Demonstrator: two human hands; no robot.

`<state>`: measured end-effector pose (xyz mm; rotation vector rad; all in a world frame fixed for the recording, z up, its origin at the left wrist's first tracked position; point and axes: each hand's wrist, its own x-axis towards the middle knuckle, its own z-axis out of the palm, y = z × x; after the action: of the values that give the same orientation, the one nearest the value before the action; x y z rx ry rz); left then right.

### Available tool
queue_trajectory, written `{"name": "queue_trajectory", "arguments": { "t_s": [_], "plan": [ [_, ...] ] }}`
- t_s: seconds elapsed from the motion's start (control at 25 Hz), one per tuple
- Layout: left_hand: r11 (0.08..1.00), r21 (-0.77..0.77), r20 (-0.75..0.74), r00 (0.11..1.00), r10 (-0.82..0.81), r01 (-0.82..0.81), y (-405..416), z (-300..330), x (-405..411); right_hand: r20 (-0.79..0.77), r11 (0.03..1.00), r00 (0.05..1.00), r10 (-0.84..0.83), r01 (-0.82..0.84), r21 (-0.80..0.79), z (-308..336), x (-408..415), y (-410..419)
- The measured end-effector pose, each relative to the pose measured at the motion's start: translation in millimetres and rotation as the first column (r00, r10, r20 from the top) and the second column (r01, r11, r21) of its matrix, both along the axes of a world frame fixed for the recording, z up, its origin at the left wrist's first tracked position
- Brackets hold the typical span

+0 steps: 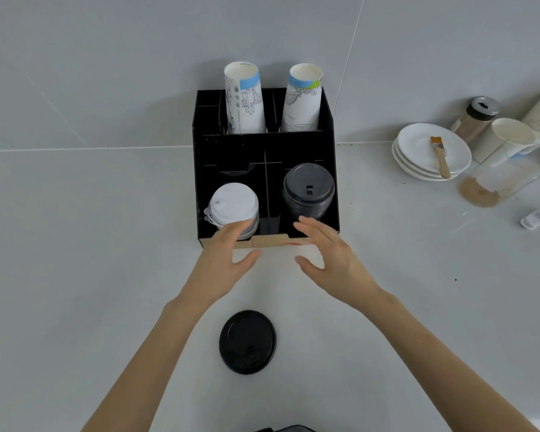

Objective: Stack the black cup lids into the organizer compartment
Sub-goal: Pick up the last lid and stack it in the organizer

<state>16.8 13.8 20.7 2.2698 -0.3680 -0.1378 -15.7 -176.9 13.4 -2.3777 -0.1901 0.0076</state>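
On the counter, your left hand and right hand hover spread, empty, at the organizer's front edge; one black lid lies nearer you.

Print on the paper cups is too small to read.

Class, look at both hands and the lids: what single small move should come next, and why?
Probably bring one hand, say the right hand, back to pick up the loose lid. Both hands, the left hand too, are open and empty by the organizer, the black stack already sits in its front right compartment, and that lid lies alone on the counter.
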Motion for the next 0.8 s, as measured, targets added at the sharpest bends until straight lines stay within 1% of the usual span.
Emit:
{"name": "queue_trajectory", "arguments": {
  "t_s": [0.2,0.4,0.6,0.8],
  "plan": [
    [0.998,0.038,-0.082,0.995,0.059,-0.056,32.5,-23.0,-36.3,-0.084,0.992,0.99,0.109,-0.114,-0.059,-17.6,-26.8,17.8],
    [0.993,0.082,-0.156,0.983,0.093,-0.081,56.6,-43.9,-66.7,-0.195,0.974,0.961,0.196,-0.214,-0.075,-33.3,-48.7,31.3],
    [0.991,0.124,-0.221,0.972,0.078,-0.051,66.4,-61.0,-93.8,-0.3,0.962,0.926,0.229,-0.263,-0.077,-46.7,-65.3,41.2],
    [0.976,0.218,-0.218,0.975,0.042,0.006,67.0,-72.3,-109.5,-0.323,0.952,0.913,0.249,-0.292,-0.09,-56.4,-71.7,48.9]
  ]
}}
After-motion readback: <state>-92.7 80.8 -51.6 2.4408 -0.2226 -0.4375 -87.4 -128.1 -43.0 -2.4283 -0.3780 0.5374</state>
